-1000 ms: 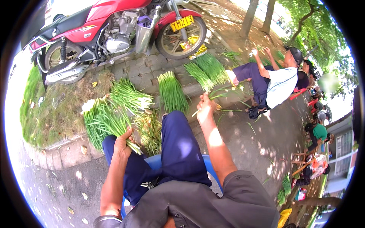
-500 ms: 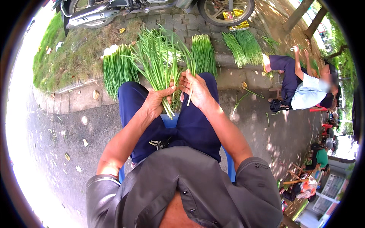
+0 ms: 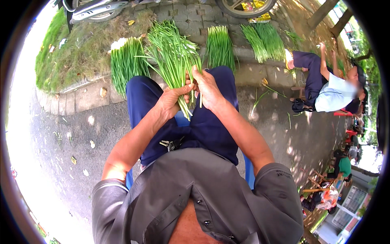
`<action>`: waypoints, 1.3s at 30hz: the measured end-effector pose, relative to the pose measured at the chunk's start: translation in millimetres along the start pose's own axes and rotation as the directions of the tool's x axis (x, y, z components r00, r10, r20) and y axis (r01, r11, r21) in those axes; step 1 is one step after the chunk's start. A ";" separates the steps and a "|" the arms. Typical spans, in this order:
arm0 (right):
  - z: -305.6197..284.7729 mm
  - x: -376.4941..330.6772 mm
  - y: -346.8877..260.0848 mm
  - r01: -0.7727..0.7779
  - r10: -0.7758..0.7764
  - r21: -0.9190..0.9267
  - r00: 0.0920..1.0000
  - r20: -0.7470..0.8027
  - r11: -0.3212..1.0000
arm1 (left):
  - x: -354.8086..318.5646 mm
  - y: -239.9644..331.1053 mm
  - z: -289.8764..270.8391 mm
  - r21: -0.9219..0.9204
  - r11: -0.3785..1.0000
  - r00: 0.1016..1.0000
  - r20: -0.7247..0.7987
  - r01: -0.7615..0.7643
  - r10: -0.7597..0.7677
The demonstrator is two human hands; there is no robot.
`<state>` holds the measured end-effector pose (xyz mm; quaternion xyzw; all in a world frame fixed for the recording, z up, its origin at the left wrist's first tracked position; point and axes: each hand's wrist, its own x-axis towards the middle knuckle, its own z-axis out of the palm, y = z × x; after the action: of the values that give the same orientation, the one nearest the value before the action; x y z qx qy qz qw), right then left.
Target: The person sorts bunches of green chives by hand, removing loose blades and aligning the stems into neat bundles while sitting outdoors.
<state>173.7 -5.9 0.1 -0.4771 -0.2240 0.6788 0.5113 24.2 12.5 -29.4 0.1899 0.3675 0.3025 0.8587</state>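
Between my knees my left hand [image 3: 172,100] is wrapped around the lower stems of a loose bunch of garlic chives [image 3: 170,63]; the long green stalks fan up and away from me. My right hand [image 3: 208,88] is pressed up against the bunch's right side, its fingers closed, with a pale stem end poking out below them. The two hands meet at the stems, which partly hides the fingertips. Just beyond my left knee a thick bundle of chives [image 3: 128,63] lies over the kerb, and another upright-looking bundle [image 3: 219,46] is past my right knee.
More chive bundles [image 3: 264,42] lie on the paving farther right. A motorbike wheel [image 3: 245,7] stands at the far edge. A seated person [image 3: 333,95] works at the right. Loose stalks [image 3: 258,101] are scattered on the asphalt, and grass [image 3: 77,61] borders the kerb at left.
My right hand has come in to the left, bringing its few separate chive stalks against the bunch in my left hand. The whole view has shifted slightly.
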 end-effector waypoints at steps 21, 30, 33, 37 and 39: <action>-33.1 18.3 -6.3 0.249 -0.208 0.113 0.935 -0.288 0.962 | -7.8 -8.1 10.5 0.030 0.999 1.000 0.010 0.026 -0.026; -11.3 7.7 3.6 0.150 -0.123 0.139 0.976 -0.180 0.979 | -9.5 -5.2 9.4 0.098 0.995 0.991 0.130 -0.030 0.017; -12.7 7.5 -5.9 0.077 -0.073 0.022 0.986 -0.152 0.997 | -7.1 -0.1 1.2 0.087 0.996 0.983 0.184 -0.006 -0.010; -16.2 1.7 -5.7 -0.015 0.015 -0.048 1.000 -0.017 0.999 | -4.7 8.5 -1.7 0.080 0.997 0.974 0.228 -0.009 -0.010; -14.1 0.3 -9.2 -0.047 0.052 -0.089 0.997 0.049 0.995 | -3.1 9.8 -5.6 0.090 0.996 0.970 0.242 -0.017 -0.005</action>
<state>190.5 -4.7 1.0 -0.4869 -0.2547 0.6927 0.4671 14.5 18.3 -26.1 0.2655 0.2727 0.2626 0.8867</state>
